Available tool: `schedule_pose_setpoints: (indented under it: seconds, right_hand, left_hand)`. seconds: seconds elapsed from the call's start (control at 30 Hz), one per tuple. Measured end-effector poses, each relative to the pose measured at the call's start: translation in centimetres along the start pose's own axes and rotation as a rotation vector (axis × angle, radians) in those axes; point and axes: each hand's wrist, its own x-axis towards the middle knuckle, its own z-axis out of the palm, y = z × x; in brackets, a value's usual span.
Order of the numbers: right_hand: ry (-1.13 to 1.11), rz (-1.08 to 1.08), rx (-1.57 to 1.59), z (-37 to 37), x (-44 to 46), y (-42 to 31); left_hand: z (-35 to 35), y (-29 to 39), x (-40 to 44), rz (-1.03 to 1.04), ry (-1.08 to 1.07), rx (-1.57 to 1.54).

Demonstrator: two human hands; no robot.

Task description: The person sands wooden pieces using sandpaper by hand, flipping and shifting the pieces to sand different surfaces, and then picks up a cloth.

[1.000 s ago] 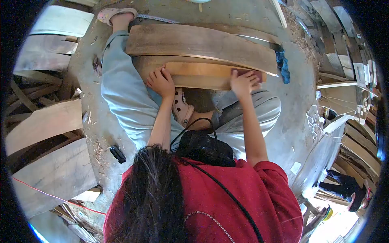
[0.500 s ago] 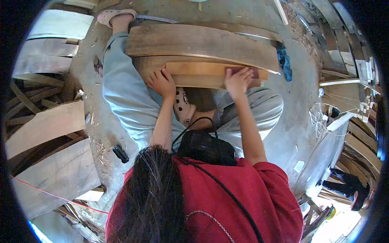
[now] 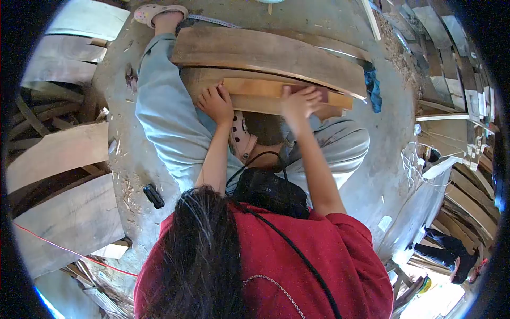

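A narrow orange-brown wooden strip (image 3: 255, 86) lies across a wider pale board (image 3: 196, 80) in front of my crossed leg. At the strip's left end, my left hand (image 3: 215, 103) grips it, fingers bent over the board and thumb against the strip. My right hand (image 3: 298, 105), blurred by motion, presses a dark reddish sheet, seemingly sandpaper (image 3: 324, 94), flat on the strip right of its middle. Its fingertips lie over the sheet, partly hiding it. Just beyond the strip is a broad curved plank (image 3: 265, 50).
A tape measure (image 3: 215, 21) lies behind the planks, and a blue cloth (image 3: 373, 87) at their right end. On the floor at left is a small black object (image 3: 153, 196). Stacked boards (image 3: 69, 223) line both sides; white cable (image 3: 410, 165) lies right. Another person (image 3: 457, 255) is at lower right.
My right hand and the dark sheet have slid left along the strip. My left hand keeps its place at the strip's left end. The whole view has shifted slightly.
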Motion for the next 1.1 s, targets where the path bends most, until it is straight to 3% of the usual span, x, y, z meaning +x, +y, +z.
schedule_pose_setpoints:
  seconds: [0.13, 0.27, 0.37, 0.43, 0.5, 0.6, 0.7, 0.77, 0.87, 1.03, 1.1]
  right_hand:
    - [-0.137, -0.064, -0.048, -3.0, -1.7, -1.4]
    - [-0.1, 0.138, 0.061, -6.0, 2.1, 4.0]
    - [-0.177, 0.119, -0.059, -3.9, 3.1, 4.5]
    - [-0.176, 0.121, -0.135, -4.4, 0.0, -0.6]
    - [-0.171, -0.148, -0.206, -3.5, -3.6, -4.5]
    - [-0.102, -0.298, -0.409, -1.4, -6.7, -8.3]
    - [-0.16, -0.276, -0.238, -4.0, -4.9, -5.9]
    - [-0.201, -0.113, -0.223, -5.5, -1.8, -2.2]
    - [-0.191, -0.036, -0.252, -3.9, 2.5, 4.0]
    - [-0.205, -0.181, -0.212, -4.1, -2.0, -4.0]
    - [-0.137, -0.381, -0.223, -2.9, -5.5, -8.7]
  left_hand:
    - [-0.3, -0.2, 0.1, 0.028, -0.069, -0.022]
    - [-0.1, -0.2, 0.2, 0.019, -0.043, -0.073]
    - [0.0, 0.0, -0.1, -0.024, -0.069, -0.098]
    - [0.1, -0.2, 0.0, -0.018, -0.041, -0.091]
    - [-0.3, -0.1, 0.2, -0.046, -0.076, -0.094]
    - [-0.4, 0.2, 0.2, -0.033, -0.063, -0.06]
    - [-0.2, -0.2, 0.1, -0.017, -0.035, -0.059]
    - [0.2, -0.1, 0.0, -0.023, -0.026, -0.089]
    - [0.5, -0.4, -0.3, -0.048, -0.042, -0.113]
    - [-0.2, 0.1, 0.0, -0.066, -0.076, -0.098]
    - [-0.2, 0.2, 0.1, -0.068, -0.08, -0.056]
